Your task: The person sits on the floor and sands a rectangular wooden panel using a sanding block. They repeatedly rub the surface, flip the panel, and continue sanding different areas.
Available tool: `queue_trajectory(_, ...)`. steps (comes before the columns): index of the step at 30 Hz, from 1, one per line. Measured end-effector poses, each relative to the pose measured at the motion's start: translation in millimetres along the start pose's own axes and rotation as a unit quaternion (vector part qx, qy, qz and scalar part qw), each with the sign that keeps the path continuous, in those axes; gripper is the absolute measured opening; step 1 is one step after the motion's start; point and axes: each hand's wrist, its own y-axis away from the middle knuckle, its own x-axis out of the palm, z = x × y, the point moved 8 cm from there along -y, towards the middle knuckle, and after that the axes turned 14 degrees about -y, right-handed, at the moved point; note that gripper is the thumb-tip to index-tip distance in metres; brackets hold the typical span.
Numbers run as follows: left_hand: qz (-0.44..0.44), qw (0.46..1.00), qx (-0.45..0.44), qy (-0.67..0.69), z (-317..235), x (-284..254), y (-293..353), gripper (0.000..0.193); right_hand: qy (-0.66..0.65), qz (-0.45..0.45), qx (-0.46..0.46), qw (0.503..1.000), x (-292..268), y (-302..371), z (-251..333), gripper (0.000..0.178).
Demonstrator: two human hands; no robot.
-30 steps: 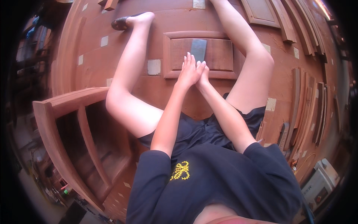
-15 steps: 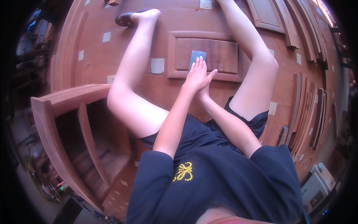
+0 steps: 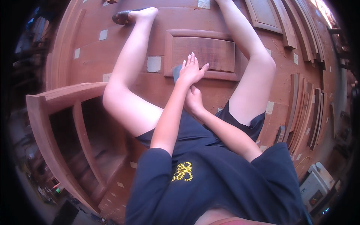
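Observation:
My left hand (image 3: 192, 72) lies palm down with its fingers stretched out, over the near edge of a brown framed wooden panel (image 3: 212, 50). The panel rests between my legs. Below the left wrist is my right hand (image 3: 194, 100), its fingers hidden behind the left wrist and forearm. A flat blue-grey piece (image 3: 176, 72), which looks like a sheet of sandpaper, shows beside the left wrist at the panel's near left corner. Whether the right fingers grip it or press on it is hidden.
A wooden frame with a curved rail and slats (image 3: 39, 116) stands at my left. On the right lie several wooden strips (image 3: 296, 108), with another framed panel (image 3: 264, 17) at the far right. A white-grey box (image 3: 317, 183) sits at the near right. Pale squares (image 3: 153, 64) mark the brown surface.
Both hands and the blue-grey piece have drawn back toward me and left, from the panel's middle to its near edge. The right hand now shows more, lower than the left.

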Motion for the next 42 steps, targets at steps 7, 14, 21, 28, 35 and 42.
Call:
queue_trajectory(7,-0.071,0.995,0.042,0.057,1.5,-5.9,-3.8,0.085,0.043,-0.029,0.046,0.998,2.6,-32.3,21.0,0.028)
queue_trajectory(14,-0.086,0.993,-0.023,0.073,8.9,-9.3,0.7,0.089,-0.004,-0.133,0.109,0.985,-9.3,10.9,24.0,0.029)
queue_trajectory(21,-0.030,0.999,-0.021,0.019,-4.1,-3.7,3.7,0.096,-0.104,-0.110,0.019,0.988,-14.8,-12.5,26.2,0.030)
queue_trajectory(28,-0.087,0.996,-0.025,-0.016,-2.0,-10.7,-15.3,0.101,-0.005,-0.114,0.012,0.993,-30.4,-42.8,28.7,0.032)
queue_trajectory(35,0.045,0.998,-0.018,-0.037,-26.1,-1.4,31.0,0.104,-0.001,-0.107,-0.007,0.994,-23.1,10.2,36.9,0.032)
queue_trajectory(42,-0.061,0.998,-0.013,-0.004,-9.5,-5.2,-2.0,0.103,-0.036,-0.097,0.005,0.995,-24.4,-23.8,19.8,0.030)
